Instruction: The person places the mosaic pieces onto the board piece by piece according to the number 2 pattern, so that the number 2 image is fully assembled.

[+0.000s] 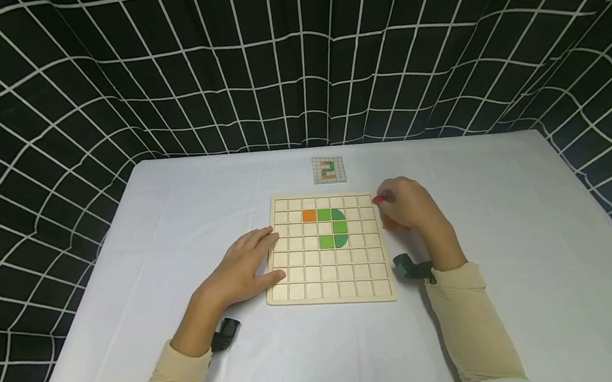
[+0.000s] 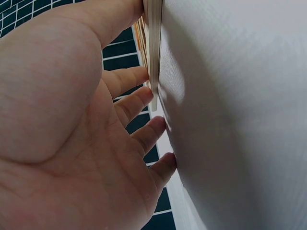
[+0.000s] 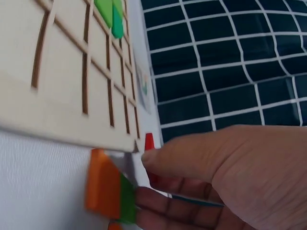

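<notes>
A pale wooden grid board [image 1: 314,274] lies flat on the table. Set in its cells are an orange square [image 1: 309,215], several green squares [image 1: 326,241] and two teal quarter-round pieces [image 1: 341,241], forming a curve. My left hand [image 1: 244,269] spreads along the board's left edge, thumb and forefinger on the rim; the left wrist view [image 2: 96,124] shows the fingers loosely extended. At the board's upper right corner my right hand [image 1: 409,204] pinches a small red piece [image 3: 149,140] between thumb and fingers, which partly hide it. Under that hand sit an orange block [image 3: 103,184] and a green block [image 3: 127,201].
Beyond the board lies a small pattern card [image 1: 328,170] with a "2"-like figure on a grid. White cloth [image 1: 508,227] covers the table. A black curtain with white grid lines [image 1: 294,63] encloses the back and sides. Dark wrist devices [image 1: 410,267] are worn at both wrists.
</notes>
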Available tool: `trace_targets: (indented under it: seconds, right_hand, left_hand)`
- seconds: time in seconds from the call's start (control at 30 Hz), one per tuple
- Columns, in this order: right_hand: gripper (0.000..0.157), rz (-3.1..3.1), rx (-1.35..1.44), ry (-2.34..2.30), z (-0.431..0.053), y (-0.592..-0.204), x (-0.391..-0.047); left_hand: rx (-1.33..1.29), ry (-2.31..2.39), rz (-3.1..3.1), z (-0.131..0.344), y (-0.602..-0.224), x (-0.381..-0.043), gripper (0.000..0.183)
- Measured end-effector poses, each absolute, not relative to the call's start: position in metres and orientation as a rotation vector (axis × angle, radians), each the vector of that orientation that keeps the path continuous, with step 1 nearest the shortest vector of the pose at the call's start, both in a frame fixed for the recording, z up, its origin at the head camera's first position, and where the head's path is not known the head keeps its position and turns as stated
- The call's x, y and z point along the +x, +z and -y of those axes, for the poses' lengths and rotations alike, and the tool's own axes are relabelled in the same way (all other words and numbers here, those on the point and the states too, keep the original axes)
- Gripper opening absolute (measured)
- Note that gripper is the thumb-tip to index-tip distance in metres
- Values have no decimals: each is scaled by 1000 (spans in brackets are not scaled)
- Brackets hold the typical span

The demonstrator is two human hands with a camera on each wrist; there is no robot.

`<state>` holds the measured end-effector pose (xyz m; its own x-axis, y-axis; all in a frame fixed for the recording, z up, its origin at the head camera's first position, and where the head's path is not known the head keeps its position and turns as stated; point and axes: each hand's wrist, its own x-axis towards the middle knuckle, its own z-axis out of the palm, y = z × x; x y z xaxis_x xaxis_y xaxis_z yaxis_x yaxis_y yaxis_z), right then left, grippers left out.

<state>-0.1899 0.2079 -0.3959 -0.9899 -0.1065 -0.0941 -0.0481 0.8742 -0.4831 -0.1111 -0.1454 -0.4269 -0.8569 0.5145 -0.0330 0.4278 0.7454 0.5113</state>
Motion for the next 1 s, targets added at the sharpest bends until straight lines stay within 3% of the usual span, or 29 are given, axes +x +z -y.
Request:
trace_targets:
  seconds: [0.5,1.0]
  right_hand:
    - [18,-2868,-577,-732,-171,-389,-179]
    - [10,-2849,-805,-668,-143,-389,-168]
  left_hand:
    - [752,750,-2766,145,-426,-111,76]
    - [744,754,-2768,145,-424,-110,75]
